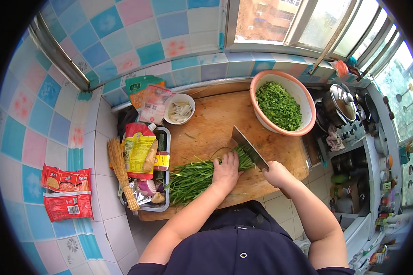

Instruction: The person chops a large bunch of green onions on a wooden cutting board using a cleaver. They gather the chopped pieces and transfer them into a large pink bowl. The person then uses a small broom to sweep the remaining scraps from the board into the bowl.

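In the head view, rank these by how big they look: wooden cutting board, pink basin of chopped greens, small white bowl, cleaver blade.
1. Wooden cutting board, clearly largest.
2. Pink basin of chopped greens.
3 and 4. Small white bowl and cleaver blade look similar; the blade is longer but narrower, so I won't rank them.

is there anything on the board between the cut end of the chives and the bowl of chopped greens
Nothing visible blocks that stretch. The cleaver in the right hand rests at the cut end of the chives, and beyond it only bare cutting board reaches the bowl.
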### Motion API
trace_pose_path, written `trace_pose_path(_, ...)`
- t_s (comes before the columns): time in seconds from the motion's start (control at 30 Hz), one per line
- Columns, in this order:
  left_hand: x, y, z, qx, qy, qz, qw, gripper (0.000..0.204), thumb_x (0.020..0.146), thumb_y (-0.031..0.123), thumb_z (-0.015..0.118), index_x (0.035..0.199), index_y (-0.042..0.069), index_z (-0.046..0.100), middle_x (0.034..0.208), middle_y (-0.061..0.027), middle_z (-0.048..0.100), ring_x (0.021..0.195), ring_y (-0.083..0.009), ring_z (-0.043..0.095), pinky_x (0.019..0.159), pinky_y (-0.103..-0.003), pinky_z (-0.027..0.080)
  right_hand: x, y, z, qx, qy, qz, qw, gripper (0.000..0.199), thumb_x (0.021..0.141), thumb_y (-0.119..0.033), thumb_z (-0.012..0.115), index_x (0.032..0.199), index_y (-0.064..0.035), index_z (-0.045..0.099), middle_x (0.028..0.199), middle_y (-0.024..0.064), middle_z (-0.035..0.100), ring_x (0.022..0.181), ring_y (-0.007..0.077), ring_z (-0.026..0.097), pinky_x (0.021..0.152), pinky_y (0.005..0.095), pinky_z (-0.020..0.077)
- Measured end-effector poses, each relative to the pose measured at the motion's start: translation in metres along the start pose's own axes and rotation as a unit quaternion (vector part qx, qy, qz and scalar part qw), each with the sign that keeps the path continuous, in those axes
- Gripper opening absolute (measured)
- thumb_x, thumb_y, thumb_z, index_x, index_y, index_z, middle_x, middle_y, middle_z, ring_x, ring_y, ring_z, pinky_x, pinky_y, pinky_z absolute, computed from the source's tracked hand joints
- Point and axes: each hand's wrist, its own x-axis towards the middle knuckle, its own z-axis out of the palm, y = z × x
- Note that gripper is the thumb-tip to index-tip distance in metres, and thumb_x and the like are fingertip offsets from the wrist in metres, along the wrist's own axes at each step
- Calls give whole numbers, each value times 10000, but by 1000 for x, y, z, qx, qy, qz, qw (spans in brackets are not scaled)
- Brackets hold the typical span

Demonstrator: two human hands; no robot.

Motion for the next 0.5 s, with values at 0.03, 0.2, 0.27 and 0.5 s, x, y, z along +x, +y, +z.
trace_pose_path(0.03,-3,0,3,5,2,-1,1000,779,796,492,635,1363,5,418,1232,-96,511,1128,-223,457,891,-436,376,-9,0,-4,23,-17,22,999,302,874,-209,545,969,65,629,848,278,654,852,403,653,783,457,514)
trace_pose_path(0.2,-8,3,0,13,8,12,1000,729,807,447,633,1354,11,429,1204,-91,524,1109,-221,470,886,-427,375,6,6,43,-12,128,-33,991,264,892,-251,541,933,-5,626,921,255,652,941,416,620,834,495,485)
trace_pose_path(0.27,-8,1,-2,5,2,11,1000,721,808,440,633,1352,12,432,1200,-91,526,1104,-224,476,894,-424,372,15,-5,47,-22,128,-31,991,269,899,-273,533,910,-18,616,928,236,654,940,409,619,830,498,486)
trace_pose_path(0.5,-10,-8,-6,-12,-1,46,999,701,852,434,593,1371,4,404,1258,-111,516,1149,-240,465,940,-399,350,14,6,17,83,82,-76,990,302,873,-273,562,876,19,639,802,240,644,846,408,623,765,471,476)
